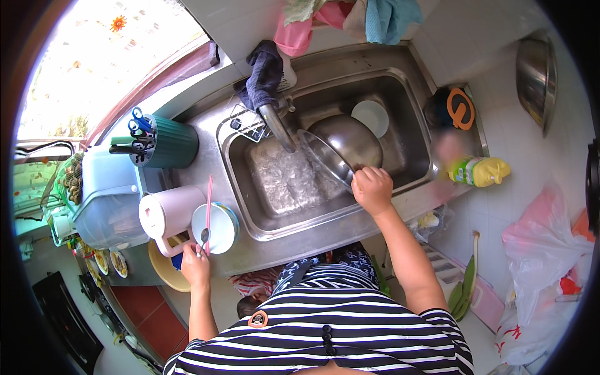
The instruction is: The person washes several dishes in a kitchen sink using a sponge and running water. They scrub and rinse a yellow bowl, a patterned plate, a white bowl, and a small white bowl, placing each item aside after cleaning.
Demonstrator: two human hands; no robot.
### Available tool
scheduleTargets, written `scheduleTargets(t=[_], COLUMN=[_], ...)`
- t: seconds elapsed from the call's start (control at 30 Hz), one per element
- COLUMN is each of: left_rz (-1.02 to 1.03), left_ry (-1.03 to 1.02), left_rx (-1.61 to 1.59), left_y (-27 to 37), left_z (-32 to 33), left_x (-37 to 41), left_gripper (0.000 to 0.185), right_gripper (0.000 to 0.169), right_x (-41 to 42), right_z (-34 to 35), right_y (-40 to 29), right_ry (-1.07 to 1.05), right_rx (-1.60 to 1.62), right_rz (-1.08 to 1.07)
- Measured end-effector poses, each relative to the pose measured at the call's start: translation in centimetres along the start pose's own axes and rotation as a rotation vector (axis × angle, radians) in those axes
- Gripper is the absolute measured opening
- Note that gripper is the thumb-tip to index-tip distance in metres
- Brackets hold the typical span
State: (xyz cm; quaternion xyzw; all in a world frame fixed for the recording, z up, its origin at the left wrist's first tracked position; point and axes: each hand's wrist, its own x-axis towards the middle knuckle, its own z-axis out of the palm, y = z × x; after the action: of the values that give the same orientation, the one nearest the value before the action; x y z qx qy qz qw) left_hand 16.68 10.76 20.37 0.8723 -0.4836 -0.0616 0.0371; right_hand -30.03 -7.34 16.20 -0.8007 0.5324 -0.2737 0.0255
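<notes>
My right hand (372,190) grips the rim of a steel basin (326,157), which is tilted over the sink's right bowl. Beside and behind it a second rounded metal vessel (351,138) shows its outer side. My left hand (196,267) holds a metal spoon (205,235) at the counter's left, by a light bowl (219,229). Pink chopsticks (209,199) lie across that bowl; whether my fingers also hold them I cannot tell. A white bowl (370,118) sits in the sink (412,101). Under the curved faucet (277,127) the water's surface is rippled.
A pale pink pitcher (176,211), a green ribbed utensil holder (173,140) and a blue lidded box (112,201) stand at left. A wire rack (246,123) is beside the faucet, which has a dark cloth over it. A yellow detergent bottle (478,171) is at right. Below, a child's head (251,303) shows near the counter.
</notes>
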Motion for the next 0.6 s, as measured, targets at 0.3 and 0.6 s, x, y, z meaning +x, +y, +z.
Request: scheduleTargets(t=[0.3,0.6], left_rz=[-0.189,-0.498], left_ry=[-0.185,-0.46], left_rx=[-0.06,-0.849], left_y=[-4.2,-5.9], left_z=[2.9,8.5], left_x=[-0.9,1.4], left_gripper=[0.036,0.037], right_gripper=[0.026,0.04], right_x=[-0.8,-4.0], right_z=[1.7,10.6], right_y=[-2.4,-0.7], right_ry=[0.04,-0.165], right_rx=[0.279,1.031], right_rz=[0.171,0.816])
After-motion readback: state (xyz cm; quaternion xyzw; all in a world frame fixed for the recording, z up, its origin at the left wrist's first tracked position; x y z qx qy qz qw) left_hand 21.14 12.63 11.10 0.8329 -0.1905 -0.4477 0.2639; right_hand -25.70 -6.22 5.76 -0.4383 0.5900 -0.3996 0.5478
